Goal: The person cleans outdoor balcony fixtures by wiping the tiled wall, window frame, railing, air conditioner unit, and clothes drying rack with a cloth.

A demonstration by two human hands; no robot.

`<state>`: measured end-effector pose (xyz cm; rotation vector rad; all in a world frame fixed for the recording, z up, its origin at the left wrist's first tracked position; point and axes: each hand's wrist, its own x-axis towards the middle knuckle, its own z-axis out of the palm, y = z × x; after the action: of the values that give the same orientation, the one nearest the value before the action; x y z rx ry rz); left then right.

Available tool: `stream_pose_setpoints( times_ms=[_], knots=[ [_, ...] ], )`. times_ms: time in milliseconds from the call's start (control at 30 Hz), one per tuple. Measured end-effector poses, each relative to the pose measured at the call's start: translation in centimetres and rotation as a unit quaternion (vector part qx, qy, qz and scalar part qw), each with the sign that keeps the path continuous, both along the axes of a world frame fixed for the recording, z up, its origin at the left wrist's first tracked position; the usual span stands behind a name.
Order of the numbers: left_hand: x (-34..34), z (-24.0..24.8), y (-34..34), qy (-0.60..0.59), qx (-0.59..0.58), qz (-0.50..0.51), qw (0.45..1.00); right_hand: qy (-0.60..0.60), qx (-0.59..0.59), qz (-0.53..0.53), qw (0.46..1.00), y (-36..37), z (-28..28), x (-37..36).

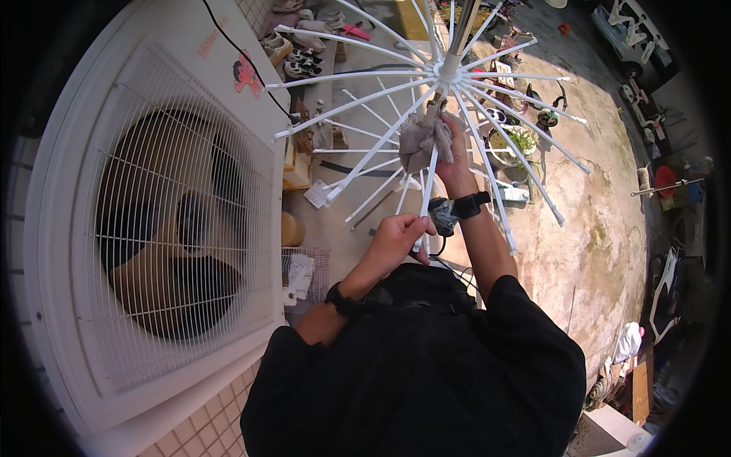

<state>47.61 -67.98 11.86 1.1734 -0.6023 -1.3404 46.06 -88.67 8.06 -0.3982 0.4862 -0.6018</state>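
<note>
A round drying rack (448, 74) spreads its many thin white arms out from a hub on a metal pole (463, 34). My right hand (457, 152) is reaching in under the hub, closed on a crumpled grey cloth (417, 143) that lies against the rack's centre. Nearer to me, my left hand (397, 242) pinches the outer end of one white rack arm (426, 202) between thumb and fingers. The cloth partly covers the rods behind it, and some of my right fingers are hidden by it.
Close on the left stands a large white outdoor air-conditioner unit (263, 228) with a grille. Shoes (302, 62) line the wall at the back left. A potted plant (520, 141) sits beyond the rack, and a parked vehicle (632, 38) is at the far right. A wire basket (316, 266) stands beside my left arm.
</note>
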Motion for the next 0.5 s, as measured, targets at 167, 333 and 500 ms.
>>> stream_pose_setpoints(
  times_ms=[167, 333, 500],
  knots=[
    [0.9, -0.8, 1.3, 0.012, 0.045, 0.048, 0.998, 0.026, -0.025, 0.098, 0.995, 3.7, -1.3, -1.6],
    [1.5, -1.5, 2.1, 0.022, 0.027, 0.052, 0.998, 0.062, -0.083, 0.173, 0.979, 10.1, 0.8, -5.8],
    [0.9, -0.5, 2.1, 0.017, 0.033, 0.016, 0.999, 0.061, -0.023, 0.088, 0.994, 4.4, 0.3, -2.9]
  ],
)
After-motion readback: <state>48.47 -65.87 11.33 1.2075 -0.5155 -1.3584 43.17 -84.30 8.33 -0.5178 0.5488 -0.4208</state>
